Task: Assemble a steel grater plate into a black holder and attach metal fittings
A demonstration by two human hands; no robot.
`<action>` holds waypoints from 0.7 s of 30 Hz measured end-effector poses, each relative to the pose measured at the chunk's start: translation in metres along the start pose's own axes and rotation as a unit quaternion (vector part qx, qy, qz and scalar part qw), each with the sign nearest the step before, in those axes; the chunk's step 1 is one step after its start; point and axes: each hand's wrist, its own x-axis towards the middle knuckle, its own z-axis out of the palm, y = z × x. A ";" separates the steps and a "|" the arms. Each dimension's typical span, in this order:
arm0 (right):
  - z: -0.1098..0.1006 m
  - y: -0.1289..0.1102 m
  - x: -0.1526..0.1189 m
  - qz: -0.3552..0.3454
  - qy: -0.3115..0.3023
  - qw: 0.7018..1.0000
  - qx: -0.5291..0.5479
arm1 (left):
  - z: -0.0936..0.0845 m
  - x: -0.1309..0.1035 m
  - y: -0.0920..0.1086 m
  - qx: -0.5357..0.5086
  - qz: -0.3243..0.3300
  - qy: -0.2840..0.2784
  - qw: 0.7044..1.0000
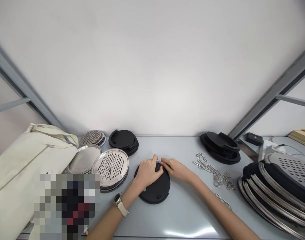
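Observation:
A round black disc [156, 193] lies on the table in front of me, with a small hole near its near edge. My left hand [148, 172] lies over the disc's upper part, fingers curled at its far edge and thumb on top. My right hand [175, 169] pinches a small shiny metal clip [158, 162] at that far edge, between both hands. The clip is mostly covered by fingers, so how it sits against the disc cannot be told. Loose wire clips [217, 178] are scattered to the right.
Perforated metal grater discs [111, 167], plain metal discs [84, 158] and stacked black discs [123, 141] stand on the left, beside a cream bag [24, 173]. More black discs [219, 146] sit back right. A large mixed stack [279, 196] fills the right edge.

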 end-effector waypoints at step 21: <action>0.005 0.007 -0.003 0.000 0.031 0.999 0.012 | -0.001 0.003 -0.003 -0.039 0.036 0.001 0.999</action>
